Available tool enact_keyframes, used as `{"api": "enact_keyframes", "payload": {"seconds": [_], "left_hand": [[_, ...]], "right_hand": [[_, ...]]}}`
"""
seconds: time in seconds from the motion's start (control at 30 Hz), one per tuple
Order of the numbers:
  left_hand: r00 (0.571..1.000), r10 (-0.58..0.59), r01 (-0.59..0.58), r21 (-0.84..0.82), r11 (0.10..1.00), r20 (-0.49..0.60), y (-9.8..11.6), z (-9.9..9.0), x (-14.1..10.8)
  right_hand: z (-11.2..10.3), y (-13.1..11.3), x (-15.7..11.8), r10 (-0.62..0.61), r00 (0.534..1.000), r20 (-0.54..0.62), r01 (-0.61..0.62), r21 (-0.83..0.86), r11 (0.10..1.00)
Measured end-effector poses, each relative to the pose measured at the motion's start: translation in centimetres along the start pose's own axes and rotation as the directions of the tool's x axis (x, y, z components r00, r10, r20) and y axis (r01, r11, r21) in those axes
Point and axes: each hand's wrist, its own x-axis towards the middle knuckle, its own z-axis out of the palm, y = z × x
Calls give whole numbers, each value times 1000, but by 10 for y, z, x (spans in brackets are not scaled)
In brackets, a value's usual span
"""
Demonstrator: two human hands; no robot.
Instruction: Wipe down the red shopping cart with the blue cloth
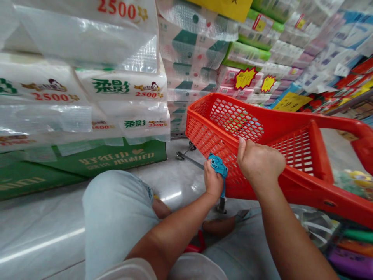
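A red plastic shopping cart (291,116) with mesh sides stands tilted across the right of the view. My right hand (260,161) is closed around the top rim of its near side. Lower and to the left, my left hand (213,181) grips a crumpled blue cloth (218,166) close against the cart's side. Part of the cloth hangs down below my fingers. What lies at the bottom of the cart is hidden by its wall.
White tissue packs (116,85) are stacked on a green carton (122,157) at left. More packs with price signs (245,79) line the shelf behind the cart. Cart wheels (180,155) rest on the shiny floor (43,233). My bent knee (116,217) is close by.
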Motion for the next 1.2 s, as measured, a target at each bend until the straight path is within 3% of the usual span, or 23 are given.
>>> {"api": "enact_keyframes", "payload": {"seconds": [0.23,0.37,0.5,0.6,0.7,0.8,0.87,0.97,1.0,1.07,1.13,1.2], "left_hand": [[967,207,-210,8,978,147,8,-1,-19],[980,159,-166,51,985,119,-3,-3,-27],[955,191,-206,44,978,227,-4,-2,-42],[965,139,-162,90,983,224,-13,-6,-48],[980,68,-98,153,983,189,-25,-13,-49],[971,86,-126,172,977,225,-26,-13,-51],[957,122,-170,168,971,262,-24,-10,-51],[952,141,-194,180,964,272,-27,-6,-48],[956,138,-191,191,963,260,-30,-6,-46],[962,143,-194,211,958,233,-34,-6,-43],[955,184,-235,214,948,234,-31,-6,-40],[922,264,-325,195,925,284,-21,-5,-37]], "right_hand": [[-5,-10,3,-6,999,46,5,29,1000],[-10,-14,7,-14,994,109,8,51,999],[-10,-19,8,2,995,102,-8,54,999],[-11,-20,9,-6,993,120,-3,69,998],[-20,-10,6,-96,989,117,69,217,974],[-43,17,-9,-180,981,-67,191,453,871],[-61,47,-24,-52,973,-224,158,489,858],[-74,103,-48,259,901,-348,-99,418,903],[-73,122,-53,330,879,-344,-183,395,900],[-65,157,-61,390,892,-228,-285,386,877],[-50,183,-63,345,934,-92,-280,413,867],[-37,198,-62,246,967,-60,-183,506,843]]}}
